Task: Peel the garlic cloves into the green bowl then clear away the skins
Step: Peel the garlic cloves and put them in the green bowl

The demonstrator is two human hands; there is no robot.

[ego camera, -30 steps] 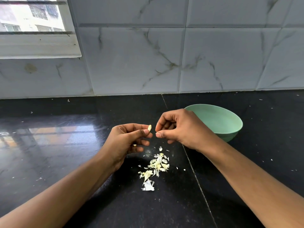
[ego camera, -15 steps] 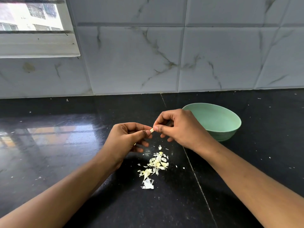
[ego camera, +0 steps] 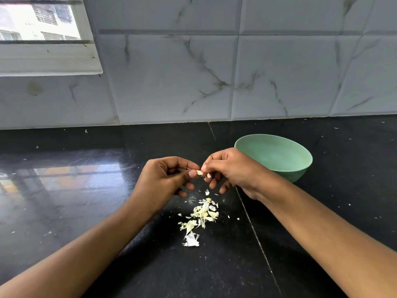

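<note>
My left hand (ego camera: 166,179) pinches a small pale garlic clove (ego camera: 199,172) between thumb and fingers, above the black counter. My right hand (ego camera: 231,171) meets it from the right and pinches the clove's skin at its tip, a pale flake showing by the fingers. Below the hands lies a loose pile of garlic skins (ego camera: 200,216), with a white papery scrap (ego camera: 191,240) at its near end. The green bowl (ego camera: 300,160) stands just behind my right hand; what it holds is hidden from here.
The black stone counter (ego camera: 86,201) runs to a marbled tile wall (ego camera: 193,72) at the back. A window (ego camera: 43,29) sits at the upper left. Small white flecks are scattered over the counter on the right (ego camera: 349,204).
My right hand has closed the gap to my left hand and now pinches the clove's skin. Both hands sit a little lower than before.
</note>
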